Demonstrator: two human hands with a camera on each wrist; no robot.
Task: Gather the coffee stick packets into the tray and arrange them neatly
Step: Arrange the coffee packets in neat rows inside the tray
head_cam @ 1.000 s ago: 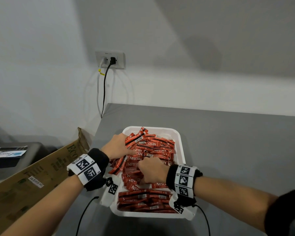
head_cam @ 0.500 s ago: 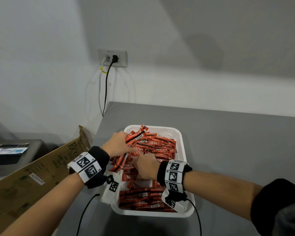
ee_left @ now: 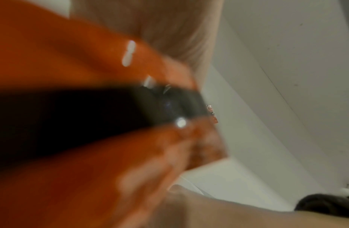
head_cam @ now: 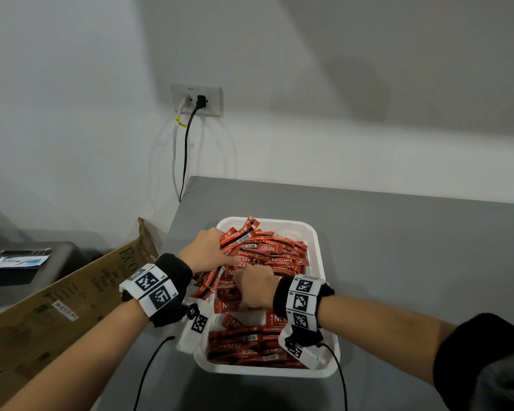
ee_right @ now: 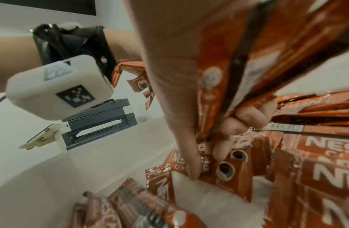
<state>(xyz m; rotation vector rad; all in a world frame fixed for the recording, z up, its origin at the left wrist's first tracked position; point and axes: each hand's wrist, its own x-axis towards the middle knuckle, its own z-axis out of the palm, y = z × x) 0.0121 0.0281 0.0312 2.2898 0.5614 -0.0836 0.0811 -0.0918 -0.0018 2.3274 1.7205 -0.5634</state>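
Note:
A white tray [head_cam: 316, 237] sits on the grey table [head_cam: 413, 262] and holds several red coffee stick packets [head_cam: 267, 252] in a loose pile at its far end. A flat row of packets [head_cam: 250, 348] lies at the near end. My left hand [head_cam: 208, 250] grips a bunch at the pile's left side, and packet ends stick out below its palm. My right hand [head_cam: 255, 287] is in the middle of the tray. In the right wrist view its fingers [ee_right: 246, 117] curl round a bundle of packets [ee_right: 238, 61]. The left wrist view is a blur of orange packets [ee_left: 72, 61].
A brown cardboard box [head_cam: 72, 295] leans by the table's left edge, with a dark printer [head_cam: 27, 262] behind it. A wall socket [head_cam: 196, 99] has two cables hanging down. Wrist-camera cables [head_cam: 152, 366] trail over the table's front. Bare grey table lies right of the tray.
My right hand has drawn its packets slightly left and away from me, and bare tray floor now shows between the pile and the near row. The left hand stays at the pile's left side.

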